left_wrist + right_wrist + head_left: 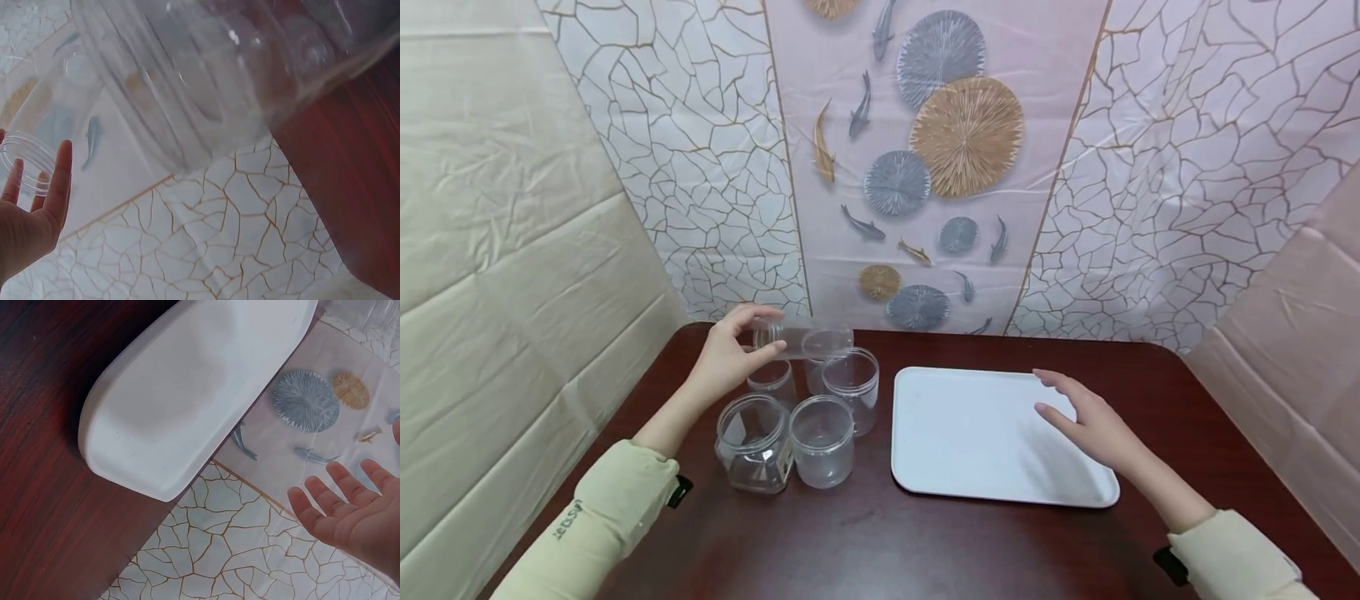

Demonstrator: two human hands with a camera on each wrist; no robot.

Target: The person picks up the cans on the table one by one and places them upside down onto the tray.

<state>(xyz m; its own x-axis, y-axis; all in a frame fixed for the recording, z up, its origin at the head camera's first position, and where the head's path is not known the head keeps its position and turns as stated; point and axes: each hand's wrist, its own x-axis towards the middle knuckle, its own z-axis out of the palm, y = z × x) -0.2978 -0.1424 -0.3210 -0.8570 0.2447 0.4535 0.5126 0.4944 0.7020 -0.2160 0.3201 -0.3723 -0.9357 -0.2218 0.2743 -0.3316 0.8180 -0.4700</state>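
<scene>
In the head view my left hand (733, 346) grips a clear plastic jar (805, 340) by its threaded mouth, thumb on the near side and fingers over the top. The jar lies on its side in the air, its base to the right, above several open clear jars. Among these are a wide angular jar (752, 442), a round jar (822, 442) and a taller jar (852, 392). My right hand (1093, 425) hovers over the right part of a white tray (970, 433), holding nothing. Its fingers (325, 494) are spread and relaxed in the right wrist view.
The dark red-brown table (865, 542) carries the jars on the left and the tray on the right. A patterned cloth wall (715, 167) stands behind it, with plain covered walls at either side. One large blurred jar (206, 75) fills the upper left wrist view.
</scene>
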